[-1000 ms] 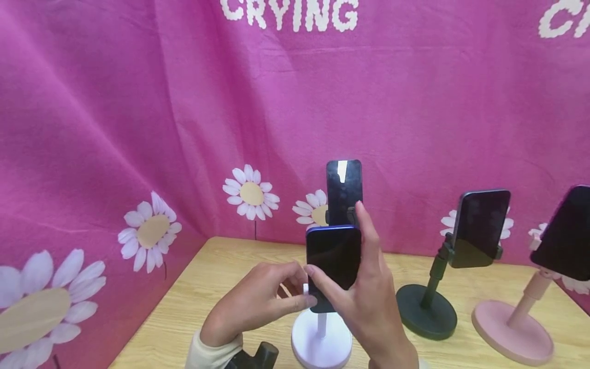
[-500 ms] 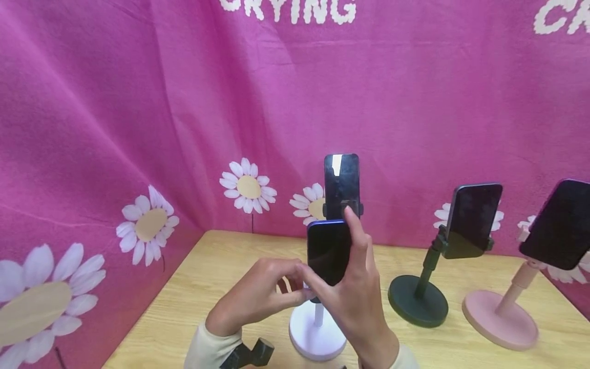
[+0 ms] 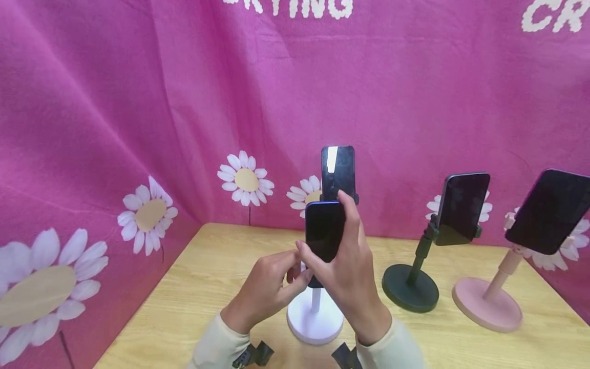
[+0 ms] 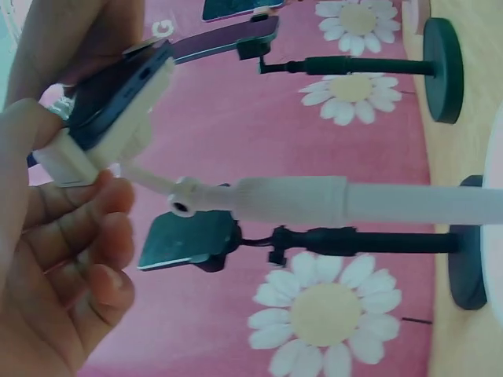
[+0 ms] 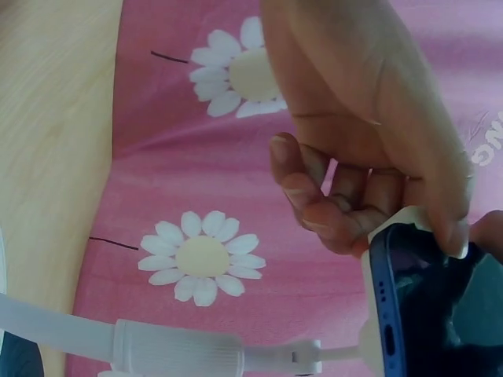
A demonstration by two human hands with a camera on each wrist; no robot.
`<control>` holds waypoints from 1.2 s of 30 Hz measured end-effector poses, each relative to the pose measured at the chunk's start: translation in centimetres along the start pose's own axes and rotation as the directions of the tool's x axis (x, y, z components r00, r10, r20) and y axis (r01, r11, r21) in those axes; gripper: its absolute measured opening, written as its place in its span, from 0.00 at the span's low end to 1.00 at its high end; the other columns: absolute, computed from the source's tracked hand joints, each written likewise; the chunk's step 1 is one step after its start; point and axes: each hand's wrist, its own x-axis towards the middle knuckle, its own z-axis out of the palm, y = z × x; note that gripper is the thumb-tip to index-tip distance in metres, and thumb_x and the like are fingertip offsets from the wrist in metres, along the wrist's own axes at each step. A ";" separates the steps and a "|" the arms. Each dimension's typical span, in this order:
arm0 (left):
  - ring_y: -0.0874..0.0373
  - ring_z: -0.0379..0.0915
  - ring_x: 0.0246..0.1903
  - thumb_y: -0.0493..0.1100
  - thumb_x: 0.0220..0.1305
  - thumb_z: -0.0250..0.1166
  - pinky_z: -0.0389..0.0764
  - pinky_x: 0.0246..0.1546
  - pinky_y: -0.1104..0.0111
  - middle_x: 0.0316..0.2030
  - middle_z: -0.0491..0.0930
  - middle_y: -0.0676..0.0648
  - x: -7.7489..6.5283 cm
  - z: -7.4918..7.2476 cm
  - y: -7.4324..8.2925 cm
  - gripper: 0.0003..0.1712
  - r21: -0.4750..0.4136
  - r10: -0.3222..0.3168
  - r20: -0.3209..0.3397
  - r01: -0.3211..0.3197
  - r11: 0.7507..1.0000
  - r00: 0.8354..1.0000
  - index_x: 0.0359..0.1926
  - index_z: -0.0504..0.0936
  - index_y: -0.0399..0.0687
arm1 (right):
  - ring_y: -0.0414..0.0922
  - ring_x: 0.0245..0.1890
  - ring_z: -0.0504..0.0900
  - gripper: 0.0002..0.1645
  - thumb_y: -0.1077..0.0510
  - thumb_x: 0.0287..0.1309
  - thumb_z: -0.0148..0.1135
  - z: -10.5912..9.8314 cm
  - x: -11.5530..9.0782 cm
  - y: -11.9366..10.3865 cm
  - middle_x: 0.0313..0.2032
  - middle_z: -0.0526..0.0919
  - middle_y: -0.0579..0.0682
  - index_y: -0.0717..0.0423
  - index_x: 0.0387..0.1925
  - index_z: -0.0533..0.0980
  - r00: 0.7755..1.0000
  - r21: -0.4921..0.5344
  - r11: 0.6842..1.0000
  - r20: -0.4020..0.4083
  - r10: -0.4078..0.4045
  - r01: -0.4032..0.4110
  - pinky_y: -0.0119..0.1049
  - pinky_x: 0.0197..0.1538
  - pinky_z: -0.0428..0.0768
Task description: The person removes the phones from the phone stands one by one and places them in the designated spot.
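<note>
A dark phone with a blue edge (image 3: 324,230) stands upright in the holder of a white phone stand (image 3: 313,324). My right hand (image 3: 354,271) grips it, thumb across the front at the lower left and index finger up along the right edge. At the phone's lower left side, my left hand (image 3: 265,287) pinches the holder's white clamp (image 4: 69,159) between thumb and fingers. Seen from the right wrist, the left hand's thumb tip lies at the phone (image 5: 440,306) and its other fingers curl behind. The right hand's other fingers are hidden behind the phone.
Behind stands another phone (image 3: 338,169) in a black holder. To the right are a dark green stand (image 3: 410,288) and a pink stand (image 3: 488,305), each bearing a phone. All stand on a wooden table (image 3: 193,277) before a pink daisy-print cloth (image 3: 415,102).
The whole scene has shifted up and slightly left in the head view. My right hand has closed in further over the phone's right side. The left hand stays at the clamp.
</note>
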 end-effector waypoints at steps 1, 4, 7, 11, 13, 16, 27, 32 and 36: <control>0.65 0.66 0.22 0.42 0.64 0.64 0.71 0.23 0.77 0.21 0.69 0.60 0.0 0.1 -0.1 0.06 0.000 0.002 -0.002 -0.002 1.000 1.000 0.41 0.79 0.49 | 0.48 0.46 0.78 0.61 0.56 0.42 0.78 0.0 0.1 0.0 0.54 0.72 0.56 0.46 0.72 0.50 1.000 0.001 1.000 0.001 0.000 0.000 0.42 0.38 0.84; 0.64 0.65 0.21 0.42 0.66 0.63 0.71 0.22 0.77 0.21 0.68 0.59 0.1 0.3 -0.3 0.07 -0.025 0.004 -0.005 -0.004 1.000 1.000 0.43 0.78 0.48 | 0.47 0.45 0.78 0.62 0.56 0.42 0.78 0.0 0.3 0.0 0.52 0.73 0.56 0.44 0.73 0.49 1.000 -0.003 1.000 0.008 0.014 -0.014 0.41 0.38 0.84; 0.66 0.64 0.21 0.42 0.66 0.63 0.71 0.21 0.76 0.21 0.68 0.58 0.2 0.5 -0.5 0.07 -0.049 0.007 -0.010 -0.007 0.999 1.000 0.44 0.78 0.48 | 0.48 0.44 0.78 0.62 0.55 0.41 0.78 0.0 0.5 -0.1 0.52 0.73 0.56 0.43 0.73 0.49 0.999 -0.008 1.000 0.013 0.030 -0.030 0.42 0.38 0.84; 0.66 0.62 0.21 0.40 0.66 0.63 0.70 0.21 0.76 0.20 0.67 0.58 0.3 0.6 -0.9 0.07 -0.084 0.018 -0.025 -0.020 0.996 1.000 0.44 0.78 0.48 | 0.47 0.43 0.77 0.62 0.54 0.42 0.78 0.0 0.8 -0.2 0.50 0.74 0.55 0.42 0.73 0.49 0.998 -0.028 0.998 0.026 0.064 -0.063 0.42 0.37 0.83; 0.65 0.63 0.20 0.39 0.66 0.62 0.70 0.20 0.75 0.20 0.67 0.57 0.4 0.6 -1.1 0.07 -0.095 0.024 -0.029 -0.027 0.995 0.999 0.45 0.78 0.48 | 0.47 0.41 0.76 0.62 0.53 0.42 0.77 0.0 1.0 -0.2 0.47 0.75 0.55 0.42 0.73 0.49 0.997 -0.036 0.997 0.029 0.074 -0.073 0.41 0.36 0.82; 0.65 0.63 0.20 0.40 0.66 0.61 0.70 0.20 0.75 0.20 0.67 0.57 0.4 0.7 -1.2 0.07 -0.109 0.027 -0.028 -0.030 0.994 0.999 0.45 0.78 0.48 | 0.47 0.40 0.76 0.62 0.52 0.43 0.77 -0.1 1.1 -0.3 0.45 0.75 0.55 0.41 0.73 0.49 0.996 -0.046 0.995 0.034 0.088 -0.087 0.41 0.35 0.81; 0.68 0.62 0.19 0.44 0.68 0.59 0.68 0.18 0.76 0.18 0.66 0.58 0.6 0.5 -1.2 0.05 -0.132 0.027 -0.042 -0.033 0.991 0.999 0.39 0.77 0.47 | 0.47 0.36 0.77 0.61 0.50 0.43 0.76 -0.2 1.3 -0.8 0.43 0.76 0.54 0.39 0.73 0.49 0.993 -0.051 0.992 0.023 0.116 -0.114 0.39 0.32 0.80; 0.69 0.62 0.19 0.42 0.66 0.62 0.69 0.18 0.76 0.18 0.67 0.59 0.2 0.3 -1.2 0.06 -0.121 0.029 -0.001 -0.029 0.992 1.000 0.43 0.78 0.50 | 0.48 0.35 0.77 0.60 0.51 0.42 0.76 -0.2 0.6 -0.7 0.43 0.76 0.56 0.42 0.73 0.50 0.996 -0.050 0.995 0.003 0.090 -0.090 0.38 0.32 0.80; 0.68 0.62 0.19 0.41 0.65 0.63 0.69 0.18 0.76 0.19 0.67 0.58 -0.1 0.0 -1.2 0.06 -0.128 0.042 0.026 -0.038 0.991 0.999 0.43 0.79 0.52 | 0.48 0.37 0.78 0.61 0.52 0.42 0.76 -0.1 0.1 -0.6 0.45 0.75 0.56 0.42 0.73 0.50 0.998 -0.040 0.997 0.002 0.059 -0.059 0.38 0.32 0.82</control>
